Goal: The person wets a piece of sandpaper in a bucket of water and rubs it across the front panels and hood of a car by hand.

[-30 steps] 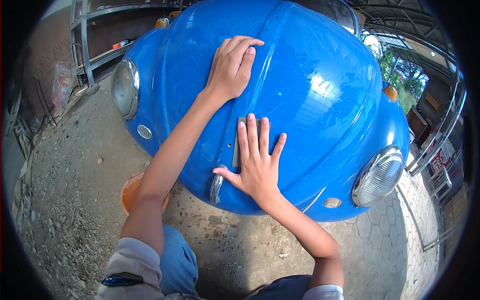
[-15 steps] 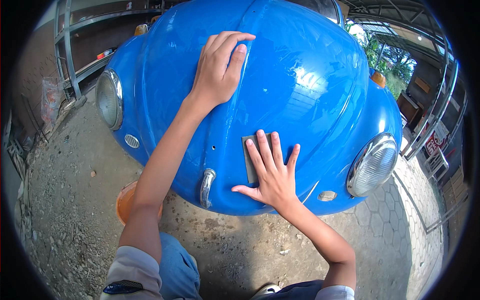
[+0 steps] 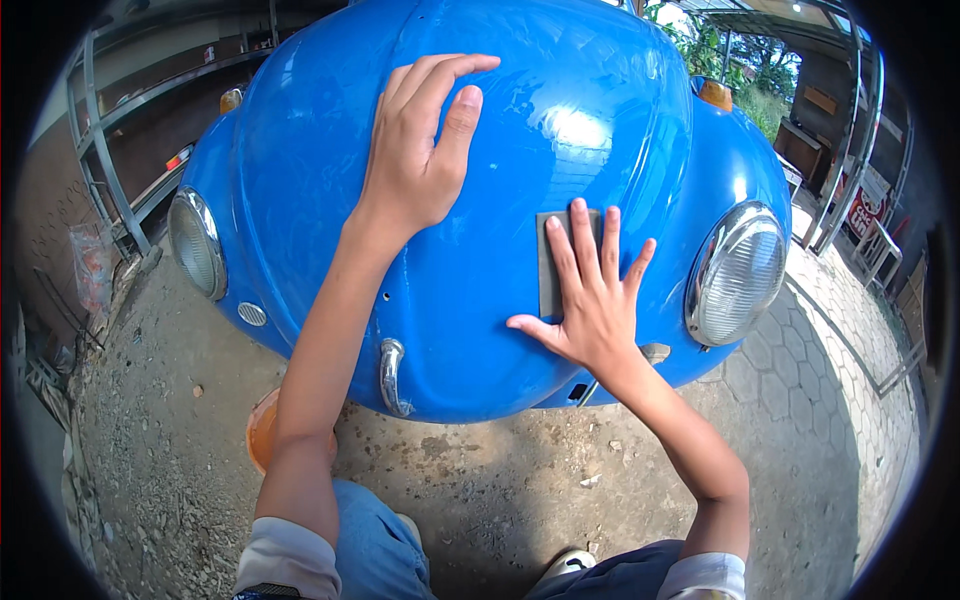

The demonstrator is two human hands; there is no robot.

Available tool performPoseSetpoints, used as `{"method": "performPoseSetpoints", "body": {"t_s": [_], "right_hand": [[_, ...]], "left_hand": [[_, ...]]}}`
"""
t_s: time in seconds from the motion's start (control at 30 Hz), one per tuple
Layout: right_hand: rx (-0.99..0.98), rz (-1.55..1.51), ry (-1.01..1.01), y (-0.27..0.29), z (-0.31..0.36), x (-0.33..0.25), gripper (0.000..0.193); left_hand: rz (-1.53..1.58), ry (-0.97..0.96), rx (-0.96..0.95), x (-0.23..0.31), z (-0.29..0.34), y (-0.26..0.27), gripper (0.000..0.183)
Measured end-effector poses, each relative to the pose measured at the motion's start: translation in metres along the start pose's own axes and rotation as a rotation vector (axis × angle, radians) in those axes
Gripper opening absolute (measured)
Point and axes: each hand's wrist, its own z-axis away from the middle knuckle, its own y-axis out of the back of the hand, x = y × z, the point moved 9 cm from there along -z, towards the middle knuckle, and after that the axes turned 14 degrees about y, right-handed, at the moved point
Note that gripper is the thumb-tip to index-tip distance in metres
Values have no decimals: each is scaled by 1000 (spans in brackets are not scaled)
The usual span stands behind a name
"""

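Observation:
A glossy blue car hood (image 3: 470,280) with whitish smears curves in front of me. My right hand (image 3: 598,295) lies flat on its right half, fingers spread. Under that palm is a grey-brown sheet of sandpaper (image 3: 549,272), pressed against the paint and partly covered by the fingers. Higher up and further left, my left hand (image 3: 424,150) is open over the hood, thumb away from the curved fingers, with nothing in it. Whether its fingertips touch the paint I cannot tell. A chrome hood handle (image 3: 391,376) sits low on the front, below a small hole.
Round headlights (image 3: 738,275) flank the hood, with orange turn signals (image 3: 714,94) above. An orange bucket (image 3: 263,430) stands on the ground behind my left forearm. Metal shelving (image 3: 100,150) is at the left; paving stones (image 3: 790,370) and metal posts (image 3: 850,150) are at the right.
My right hand and the sandpaper have slid up and to the right across the hood. My left hand stays open over the hood. The whole view has shifted a little.

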Motion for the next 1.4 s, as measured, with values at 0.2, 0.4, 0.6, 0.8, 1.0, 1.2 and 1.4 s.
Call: {"method": "performPoseSetpoints", "body": {"t_s": [0.2, 0.4, 0.6, 0.8, 1.0, 1.2, 1.4], "right_hand": [[126, -59, -276, 4, 16, 54, 123], [21, 35, -62, 1, 31, 22, 124], [80, -177, -289, -1, 43, 36, 132], [43, -163, -146, -12, 55, 27, 119], [194, -392, -363, -20, 69, 53, 120], [96, -345, -301, -20, 64, 49, 118], [268, -477, -352, -25, 78, 57, 126]], "left_hand": [[30, 24, -52, 20, 1, -29, 35], [-30, -6, -117, 22, 12, -52, 36], [-35, -3, -149, 41, 9, -65, 37], [-27, -18, -165, 46, 12, -71, 38], [-49, 9, -257, 64, 14, -92, 41], [-67, 6, -253, 50, 17, -83, 41], [-118, 20, -297, 53, 20, -102, 42]]}}
